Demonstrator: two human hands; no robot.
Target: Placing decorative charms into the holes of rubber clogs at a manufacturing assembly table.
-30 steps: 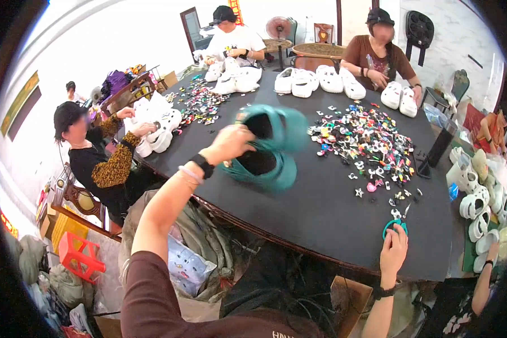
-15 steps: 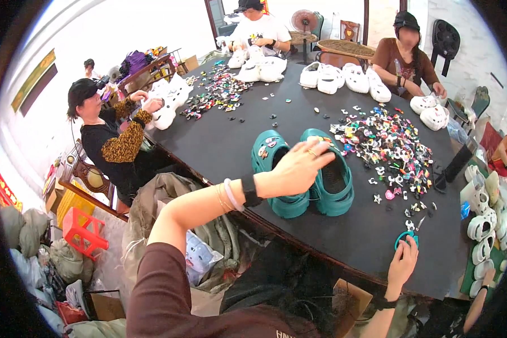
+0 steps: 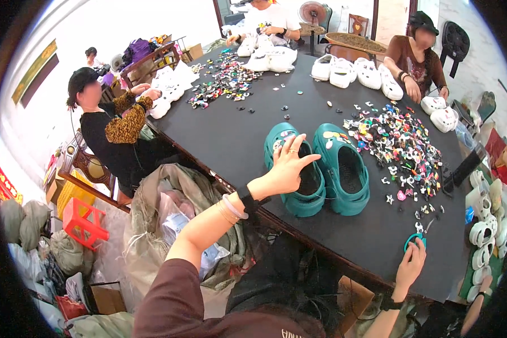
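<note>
**Teal clogs under my left hand**

Teal is the pair of clogs [image 3: 321, 169] lying side by side on the black counter [image 3: 231, 141], toes pointing away from me, heels toward me. My left hand [image 3: 287, 166] hovers over the left clog, fingers spread apart and holding nothing, so its long axis runs straight ahead from my palm. Farther right lies a heap of small coloured charms [image 3: 403, 141]. My right hand [image 3: 411, 265], at the counter's near edge, grips teal-handled scissors [image 3: 414, 241].
</note>
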